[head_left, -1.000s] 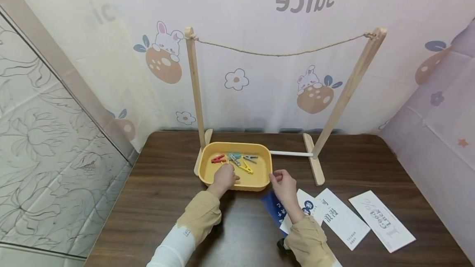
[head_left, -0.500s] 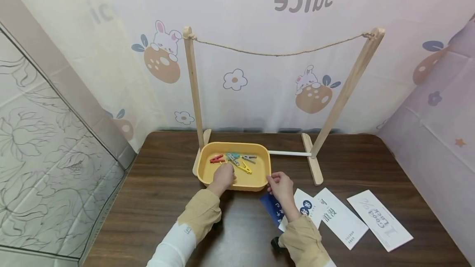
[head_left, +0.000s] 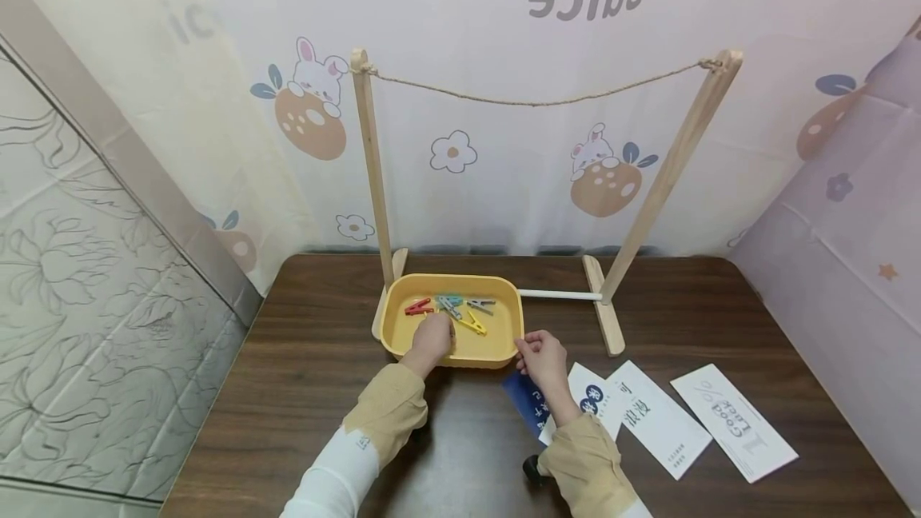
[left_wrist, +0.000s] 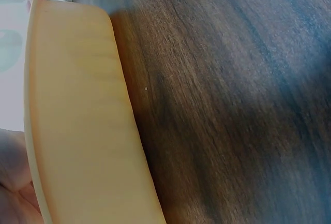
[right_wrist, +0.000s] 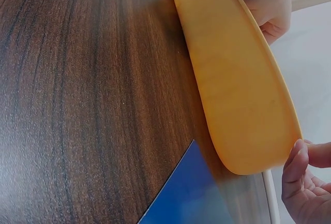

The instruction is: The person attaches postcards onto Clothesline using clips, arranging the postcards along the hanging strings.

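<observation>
A yellow plastic basin (head_left: pixel 504 342) stands on the table with several clothespins inside: a red clothespin (head_left: pixel 418 308), a yellow clothespin (head_left: pixel 473 324), and teal and grey ones. My left hand (head_left: pixel 434 336) reaches over the near rim into the basin, back of the hand up. Its fingertips are hidden, and a small yellow tip shows just beyond them; I cannot tell whether they hold it. My right hand (head_left: pixel 544 358) pinches the basin's right rim between thumb and fingers, as the right wrist view also shows at the fingertips (right_wrist: pixel 295 159).
Behind the basin stands a wooden frame (head_left: pixel 651 206) with a sagging rope (head_left: pixel 536 104) between its posts and a white rod (head_left: pixel 561 294) low down. Right of the right hand lie a blue card (head_left: pixel 525 402) and several white cards (head_left: pixel 660 420). A patterned curtain (head_left: pixel 460 198) hangs behind.
The right hand has closed in on the basin's right rim and now pinches it. The left hand stays inside the basin, and the whole view has shifted slightly.
</observation>
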`<move>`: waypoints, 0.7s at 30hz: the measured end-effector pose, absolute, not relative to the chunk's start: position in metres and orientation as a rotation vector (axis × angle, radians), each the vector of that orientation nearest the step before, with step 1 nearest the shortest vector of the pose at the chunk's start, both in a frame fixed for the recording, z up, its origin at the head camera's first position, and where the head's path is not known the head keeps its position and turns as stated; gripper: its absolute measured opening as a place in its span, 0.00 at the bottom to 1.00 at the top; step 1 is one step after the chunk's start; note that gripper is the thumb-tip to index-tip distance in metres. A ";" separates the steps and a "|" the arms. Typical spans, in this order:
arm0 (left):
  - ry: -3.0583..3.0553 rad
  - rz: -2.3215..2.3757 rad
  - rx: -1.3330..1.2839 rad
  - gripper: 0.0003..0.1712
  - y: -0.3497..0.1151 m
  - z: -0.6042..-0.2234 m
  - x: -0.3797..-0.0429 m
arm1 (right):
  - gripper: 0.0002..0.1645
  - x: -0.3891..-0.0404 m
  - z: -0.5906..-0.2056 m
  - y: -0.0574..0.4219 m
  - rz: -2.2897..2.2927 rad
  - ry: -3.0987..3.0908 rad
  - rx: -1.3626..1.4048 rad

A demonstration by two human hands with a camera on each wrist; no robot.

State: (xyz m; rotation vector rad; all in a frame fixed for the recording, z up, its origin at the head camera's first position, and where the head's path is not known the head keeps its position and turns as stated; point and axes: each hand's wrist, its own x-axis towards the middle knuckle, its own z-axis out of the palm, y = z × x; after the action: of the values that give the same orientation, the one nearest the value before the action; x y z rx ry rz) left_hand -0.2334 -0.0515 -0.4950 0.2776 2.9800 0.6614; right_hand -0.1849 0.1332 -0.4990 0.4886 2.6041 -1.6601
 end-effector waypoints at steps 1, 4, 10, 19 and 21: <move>2.984 0.661 0.284 0.06 -0.052 -0.495 -0.234 | 0.12 -0.185 -0.499 0.133 -1.659 2.604 0.489; 2.992 0.663 0.300 0.06 -0.053 -0.493 -0.233 | 0.11 -0.185 -0.500 0.133 -1.656 2.606 0.489; 2.983 0.739 0.324 0.07 -0.055 -0.488 -0.232 | 0.11 -0.186 -0.501 0.133 -1.667 2.623 0.480; 2.913 0.862 0.310 0.08 -0.060 -0.488 -0.232 | 0.11 -0.184 -0.501 0.133 -1.689 2.631 0.447; 2.899 0.890 0.315 0.08 -0.062 -0.490 -0.233 | 0.11 -0.184 -0.501 0.133 -1.688 2.636 0.442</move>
State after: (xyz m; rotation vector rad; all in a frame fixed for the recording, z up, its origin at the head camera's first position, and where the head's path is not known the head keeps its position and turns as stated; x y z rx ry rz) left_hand -0.2328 -0.0623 -0.4897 0.3149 2.8991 0.8895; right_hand -0.1843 0.1326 -0.5010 0.4424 2.6359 -1.6882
